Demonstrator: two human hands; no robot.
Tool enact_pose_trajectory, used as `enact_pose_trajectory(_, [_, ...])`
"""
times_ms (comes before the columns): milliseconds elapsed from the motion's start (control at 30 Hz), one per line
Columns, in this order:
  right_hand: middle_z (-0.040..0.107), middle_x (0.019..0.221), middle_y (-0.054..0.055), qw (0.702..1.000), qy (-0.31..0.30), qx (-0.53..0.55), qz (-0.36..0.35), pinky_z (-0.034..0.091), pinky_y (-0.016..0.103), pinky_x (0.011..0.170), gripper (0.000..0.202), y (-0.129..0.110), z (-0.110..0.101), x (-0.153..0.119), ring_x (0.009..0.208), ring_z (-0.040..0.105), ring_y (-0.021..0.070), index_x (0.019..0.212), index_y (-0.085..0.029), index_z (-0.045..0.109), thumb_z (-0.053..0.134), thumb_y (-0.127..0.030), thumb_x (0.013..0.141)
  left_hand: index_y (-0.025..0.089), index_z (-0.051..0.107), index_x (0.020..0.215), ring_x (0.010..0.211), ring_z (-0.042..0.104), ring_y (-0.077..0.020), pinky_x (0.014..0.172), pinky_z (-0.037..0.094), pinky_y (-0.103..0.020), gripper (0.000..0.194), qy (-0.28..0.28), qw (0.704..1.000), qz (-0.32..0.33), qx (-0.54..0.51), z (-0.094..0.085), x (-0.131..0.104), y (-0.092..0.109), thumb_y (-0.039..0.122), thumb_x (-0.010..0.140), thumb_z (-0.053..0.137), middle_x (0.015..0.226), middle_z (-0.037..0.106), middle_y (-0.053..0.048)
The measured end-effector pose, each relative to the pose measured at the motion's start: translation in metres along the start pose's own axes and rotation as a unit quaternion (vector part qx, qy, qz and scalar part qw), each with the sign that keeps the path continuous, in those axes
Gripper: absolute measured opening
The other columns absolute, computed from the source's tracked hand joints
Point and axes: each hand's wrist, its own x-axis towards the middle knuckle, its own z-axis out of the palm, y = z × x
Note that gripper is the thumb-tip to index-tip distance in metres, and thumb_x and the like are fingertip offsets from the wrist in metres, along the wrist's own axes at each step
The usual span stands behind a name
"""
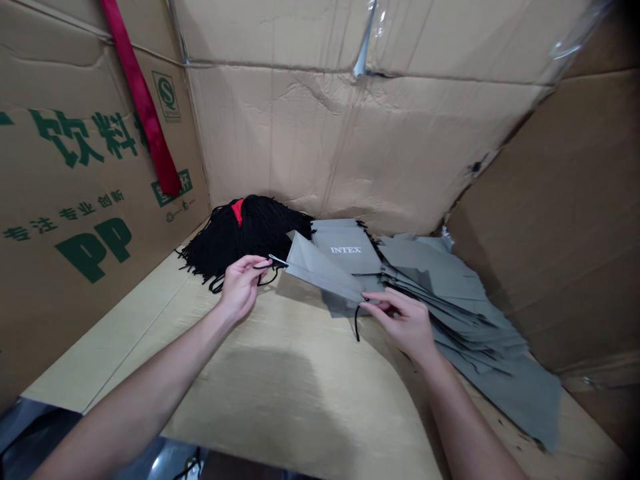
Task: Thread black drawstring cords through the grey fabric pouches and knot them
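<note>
My left hand (243, 285) is closed in a pinch on a thin metal threading needle (276, 259) and black cord, at the left end of a grey fabric pouch (320, 267). The pouch hangs stretched and tilted between my hands, its right end lower. My right hand (400, 317) pinches that right corner, where a short black cord end (357, 325) dangles below my fingers. Behind the pouch lies a stack of grey pouches (345, 240), the top one printed INTEX. A large bundle of black cords (265, 227) with a red tie lies behind my left hand.
Many grey fabric pieces (450, 280) spread in an overlapping pile on the right of the tabletop (240, 387). Cardboard walls (280, 133) enclose the back and both sides. A red ribbon (145, 107) hangs at the left wall.
</note>
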Motion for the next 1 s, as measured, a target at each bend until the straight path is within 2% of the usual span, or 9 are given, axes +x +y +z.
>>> enact_pose_trajectory(267, [0.056, 0.06, 0.0, 1.0, -0.011, -0.003, -0.001, 0.039, 0.023, 0.046, 0.013, -0.0007, -0.001, 0.0003, 0.049, 0.049, 0.0102, 0.089, -0.017, 0.074, 0.067, -0.027, 0.084, 0.018, 0.072, 0.067, 0.072, 0.065, -0.0119, 0.067, 0.047, -0.022, 0.023, 0.002, 0.999, 0.024, 0.029, 0.0009, 0.0001, -0.0004, 0.013, 0.048, 0.083, 0.074, 0.072, -0.002])
enact_pose_trajectory(500, [0.057, 0.061, 0.0, 1.0, 0.002, -0.003, 0.017, 0.039, 0.023, 0.047, 0.015, 0.0001, -0.0006, 0.0, 0.05, 0.05, 0.0108, 0.09, -0.018, 0.074, 0.067, -0.029, 0.084, 0.017, 0.073, 0.072, 0.076, 0.067, -0.0153, 0.072, 0.049, -0.026, 0.024, 0.003, 0.998, 0.049, 0.051, -0.0027, 0.002, -0.0027, 0.016, 0.05, 0.082, 0.076, 0.073, -0.004])
enact_pose_trajectory(767, [0.055, 0.06, -0.001, 1.0, -0.008, -0.002, 0.006, 0.038, 0.023, 0.046, 0.013, 0.0017, -0.0002, -0.0012, 0.049, 0.049, 0.0103, 0.089, -0.017, 0.074, 0.068, -0.027, 0.083, 0.018, 0.073, 0.072, 0.078, 0.068, -0.0142, 0.076, 0.048, -0.025, 0.023, 0.001, 0.998, 0.049, 0.047, -0.0063, 0.0036, -0.0056, 0.013, 0.051, 0.081, 0.076, 0.073, -0.003])
enact_pose_trajectory(1000, [0.055, 0.059, -0.001, 1.0, -0.009, 0.0, -0.001, 0.038, 0.023, 0.045, 0.014, -0.004, -0.0016, 0.0018, 0.048, 0.049, 0.0102, 0.087, -0.017, 0.075, 0.068, -0.029, 0.083, 0.017, 0.072, 0.071, 0.077, 0.066, -0.0132, 0.08, 0.049, -0.028, 0.022, -0.003, 0.995, 0.072, 0.066, -0.0023, 0.0015, -0.0025, 0.013, 0.051, 0.082, 0.075, 0.071, -0.001])
